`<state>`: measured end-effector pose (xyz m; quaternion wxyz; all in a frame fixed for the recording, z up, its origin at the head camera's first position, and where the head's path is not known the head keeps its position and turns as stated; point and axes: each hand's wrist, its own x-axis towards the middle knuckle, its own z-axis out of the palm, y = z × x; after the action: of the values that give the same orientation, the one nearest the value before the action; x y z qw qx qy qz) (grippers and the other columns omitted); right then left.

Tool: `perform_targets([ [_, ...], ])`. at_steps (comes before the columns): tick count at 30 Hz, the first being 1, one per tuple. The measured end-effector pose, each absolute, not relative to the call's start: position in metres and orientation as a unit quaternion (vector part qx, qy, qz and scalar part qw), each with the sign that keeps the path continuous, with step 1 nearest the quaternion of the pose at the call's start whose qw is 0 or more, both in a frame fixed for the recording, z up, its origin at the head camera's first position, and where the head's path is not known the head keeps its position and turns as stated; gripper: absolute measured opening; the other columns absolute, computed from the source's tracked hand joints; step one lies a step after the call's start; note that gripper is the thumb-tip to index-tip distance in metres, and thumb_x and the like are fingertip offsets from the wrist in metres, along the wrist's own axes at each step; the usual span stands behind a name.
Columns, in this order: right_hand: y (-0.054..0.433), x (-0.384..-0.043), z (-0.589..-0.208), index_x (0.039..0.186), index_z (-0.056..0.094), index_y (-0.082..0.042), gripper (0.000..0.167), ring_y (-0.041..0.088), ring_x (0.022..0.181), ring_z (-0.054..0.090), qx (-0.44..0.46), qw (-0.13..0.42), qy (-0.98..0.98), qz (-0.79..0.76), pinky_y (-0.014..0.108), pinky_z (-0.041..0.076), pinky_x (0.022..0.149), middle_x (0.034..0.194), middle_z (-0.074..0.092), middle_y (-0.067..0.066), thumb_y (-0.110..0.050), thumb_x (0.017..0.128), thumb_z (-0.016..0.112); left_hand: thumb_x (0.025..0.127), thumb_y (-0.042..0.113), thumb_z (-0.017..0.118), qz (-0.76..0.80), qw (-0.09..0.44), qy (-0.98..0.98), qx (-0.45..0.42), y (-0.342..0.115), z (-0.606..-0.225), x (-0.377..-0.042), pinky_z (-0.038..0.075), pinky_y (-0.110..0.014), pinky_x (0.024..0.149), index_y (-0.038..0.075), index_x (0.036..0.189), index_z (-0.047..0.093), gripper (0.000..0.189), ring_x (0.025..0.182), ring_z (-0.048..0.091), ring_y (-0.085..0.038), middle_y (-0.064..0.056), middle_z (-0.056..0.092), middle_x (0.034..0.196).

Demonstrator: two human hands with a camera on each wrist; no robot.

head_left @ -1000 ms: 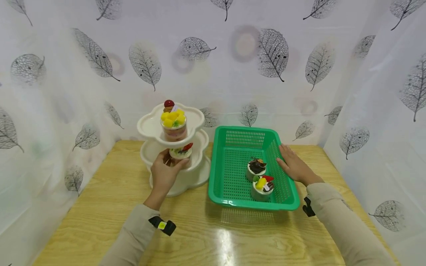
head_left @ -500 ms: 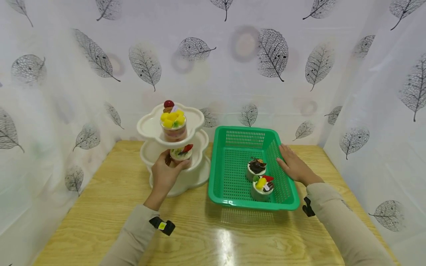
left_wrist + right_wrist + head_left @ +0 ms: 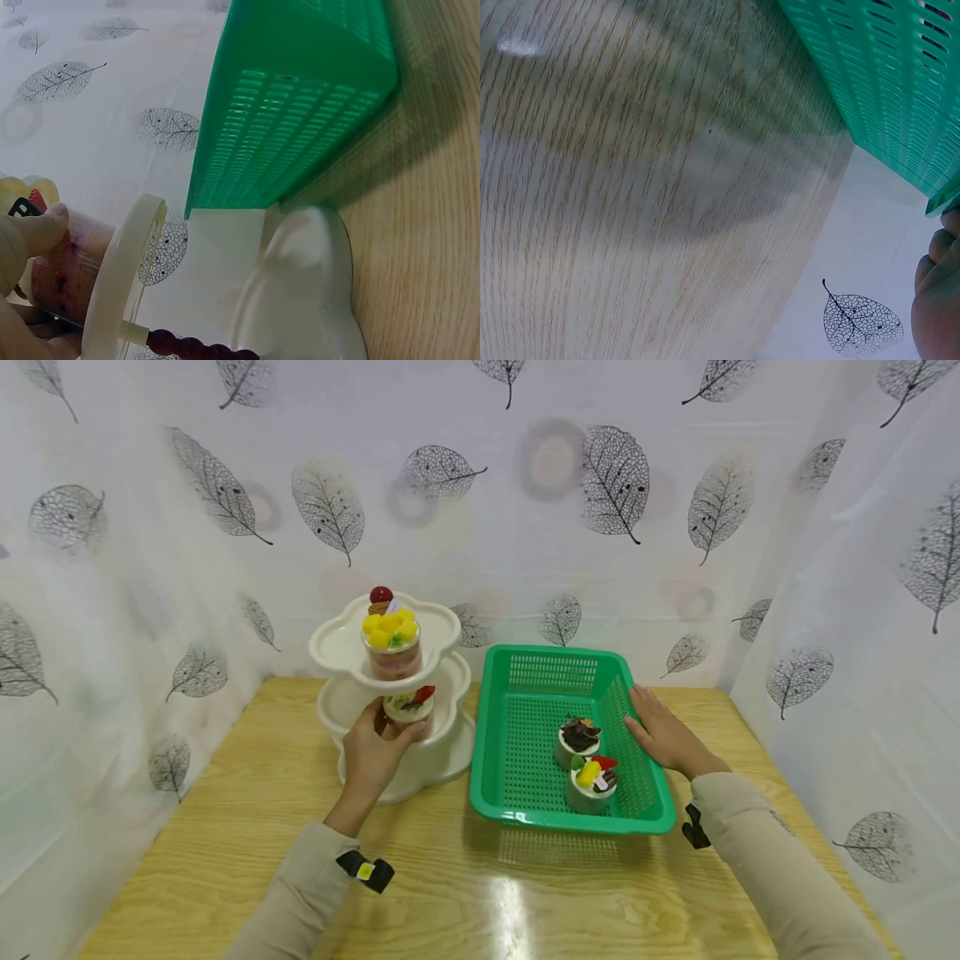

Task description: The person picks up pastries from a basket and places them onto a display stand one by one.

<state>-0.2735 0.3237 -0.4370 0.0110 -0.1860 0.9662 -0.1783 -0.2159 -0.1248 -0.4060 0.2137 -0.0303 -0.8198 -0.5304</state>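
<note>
My left hand [image 3: 372, 760] holds a dessert cup [image 3: 409, 708] topped with red and white pieces, fingers and thumb around its side. That cup sits on the middle tier of a white three-tier stand [image 3: 330, 639]. In the left wrist view the cup [image 3: 71, 262] shows pink layers, standing right at the tier's surface. On the top tier stands another dessert cup [image 3: 392, 647] with yellow fruit cubes and a cherry behind. My right hand [image 3: 667, 735] rests with straight fingers on the right rim of a green basket [image 3: 486, 735].
Inside the basket are a chocolate-topped dessert cup [image 3: 578, 743] and a fruit-topped dessert cup [image 3: 591, 787]. The stand's bottom tier [image 3: 431, 768] lies close to the basket's left side. A leaf-patterned curtain [image 3: 487, 527] hangs behind the wooden table [image 3: 420, 877].
The left hand and its dessert cup have shifted very slightly to the right on the middle tier. The right hand and the basket have stayed put.
</note>
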Motion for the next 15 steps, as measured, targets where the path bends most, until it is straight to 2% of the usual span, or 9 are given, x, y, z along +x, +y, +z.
perform_targets([
  [7, 0.323, -0.273, -0.436, 0.150, 0.008, 0.008, 0.067, 0.047, 0.143, 0.002, -0.190, 0.012, 0.966, -0.178, 0.059, 0.006, 0.115, 0.156, 0.003, 0.030, -0.036, 0.105, 0.031, 0.076, 0.020, 0.083, -0.530, 0.208, -0.821, -0.037, -0.128, -0.404, -0.213, 0.046, -0.047, 0.100, -0.001, 0.136, 0.050, 0.072, 0.120, 0.054, -0.033, -0.021, 0.055, 0.132],
  [12, 0.324, -0.274, -0.436, 0.150, 0.008, 0.009, 0.067, 0.046, 0.143, 0.002, -0.191, 0.008, 0.966, -0.172, 0.060, 0.007, 0.115, 0.155, 0.005, 0.031, -0.035, 0.106, 0.030, 0.077, 0.024, 0.082, -0.530, 0.184, -0.827, -0.031, -0.129, -0.402, -0.206, 0.039, -0.045, 0.108, 0.004, 0.144, 0.042, 0.080, 0.133, 0.042, -0.030, -0.015, 0.045, 0.145],
  [15, 0.323, -0.274, -0.436, 0.150, 0.008, 0.009, 0.067, 0.046, 0.143, 0.002, -0.193, 0.009, 0.966, -0.171, 0.060, 0.007, 0.115, 0.155, 0.005, 0.031, -0.036, 0.106, 0.030, 0.078, 0.025, 0.081, -0.530, 0.187, -0.827, -0.025, -0.128, -0.400, -0.195, 0.036, -0.044, 0.110, 0.001, 0.146, 0.037, 0.085, 0.136, 0.038, -0.031, -0.017, 0.040, 0.148],
])
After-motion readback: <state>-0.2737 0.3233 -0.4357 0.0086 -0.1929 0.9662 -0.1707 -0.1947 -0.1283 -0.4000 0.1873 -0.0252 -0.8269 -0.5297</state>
